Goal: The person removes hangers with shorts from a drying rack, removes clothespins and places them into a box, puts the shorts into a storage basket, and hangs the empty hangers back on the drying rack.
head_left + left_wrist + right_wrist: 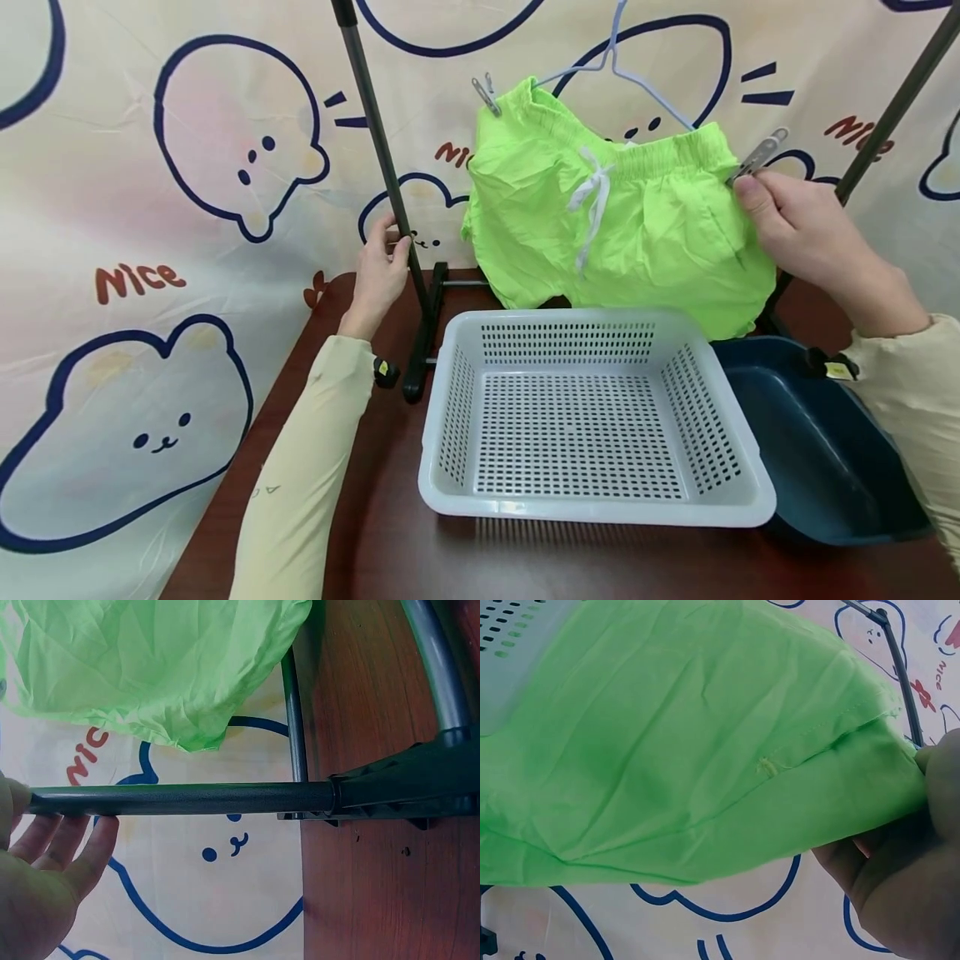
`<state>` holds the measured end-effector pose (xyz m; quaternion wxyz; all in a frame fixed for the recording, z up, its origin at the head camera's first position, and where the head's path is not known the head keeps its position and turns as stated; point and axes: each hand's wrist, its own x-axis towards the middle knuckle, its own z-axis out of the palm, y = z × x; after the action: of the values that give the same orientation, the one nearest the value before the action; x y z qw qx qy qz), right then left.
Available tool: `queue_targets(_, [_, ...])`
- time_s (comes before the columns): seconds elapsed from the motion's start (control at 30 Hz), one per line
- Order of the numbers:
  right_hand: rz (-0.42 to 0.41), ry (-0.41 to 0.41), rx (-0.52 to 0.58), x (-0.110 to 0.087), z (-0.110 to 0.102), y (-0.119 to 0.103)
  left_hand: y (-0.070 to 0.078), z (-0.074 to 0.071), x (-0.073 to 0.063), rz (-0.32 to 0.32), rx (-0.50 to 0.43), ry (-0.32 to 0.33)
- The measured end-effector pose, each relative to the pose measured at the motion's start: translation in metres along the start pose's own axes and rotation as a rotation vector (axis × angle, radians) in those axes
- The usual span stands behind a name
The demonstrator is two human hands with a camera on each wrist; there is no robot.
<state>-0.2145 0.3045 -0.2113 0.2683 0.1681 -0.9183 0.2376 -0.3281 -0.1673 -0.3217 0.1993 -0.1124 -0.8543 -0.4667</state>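
Observation:
Bright green shorts (660, 217) with a white drawstring (596, 187) hang from a light blue wire hanger (645, 83). One grey clothespin (487, 96) sits at the left end of the waistband, another clothespin (759, 154) at the right end. My right hand (813, 225) pinches the right side of the shorts just below that clothespin. Farther left, my left hand (377, 275) holds a dark rack pole (382, 150) low down. In the left wrist view its fingers (94, 859) lie along one side of the pole, the thumb opposite.
A white perforated basket (600, 508) stands on the brown table (390, 542) in front of the shorts. To its right is a dark blue basin (810, 450), partly under my right forearm. A second pole (900, 100) rises at the right, before a patterned curtain (187, 350).

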Motion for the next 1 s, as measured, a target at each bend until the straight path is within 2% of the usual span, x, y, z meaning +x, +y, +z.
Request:
queue_targets(0.07, [-0.01,0.024,-0.001,0.0,0.001,0.0,0.0,0.0,0.0,0.0,-0.003,0.003])
queue_targets(0.27, [-0.096,0.163,-0.011,0.002,0.005,0.001,0.002,0.001,-0.001,-0.002,-0.014,-0.007])
queue_targets(0.47, [-0.12,0.179,-0.012,0.003,0.007,0.003,0.004,0.001,0.0,-0.009,-0.003,-0.015])
queue_targets(0.77, [-0.176,0.262,0.012,0.009,0.013,0.011,0.005,0.0,0.004,-0.007,0.011,-0.023])
queue_targets(1.0, [-0.264,0.305,-0.002,0.013,0.018,0.016,0.004,-0.001,0.002,-0.031,0.019,-0.035])
